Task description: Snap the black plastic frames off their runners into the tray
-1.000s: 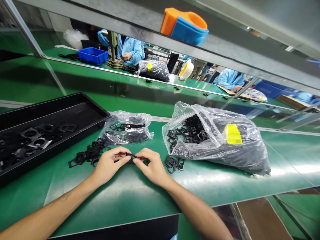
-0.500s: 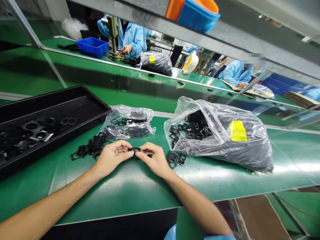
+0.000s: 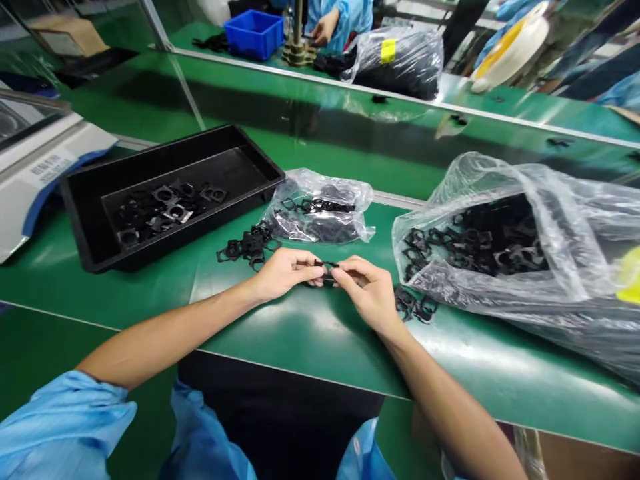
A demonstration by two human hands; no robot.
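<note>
Both my hands hold one small black plastic frame part between fingertips, a little above the green tabletop. My left hand pinches its left end; my right hand pinches its right end. The fingers hide much of the part. Left of my left hand lies a loose pile of black ring-shaped frames. Behind the hands is a small clear bag with similar parts. Several more frames lie just right of my right hand, by the mouth of a large clear bag full of them.
A black tray with several loose frames stands at the left, next to a white-and-blue device. Beyond the metal rail are a blue bin, another filled bag and a co-worker's hand.
My view has turned left, so the tray and the device show more and things appear shifted right. Both hands still hold the black frame part, now with a gap showing beneath its upper edge.
</note>
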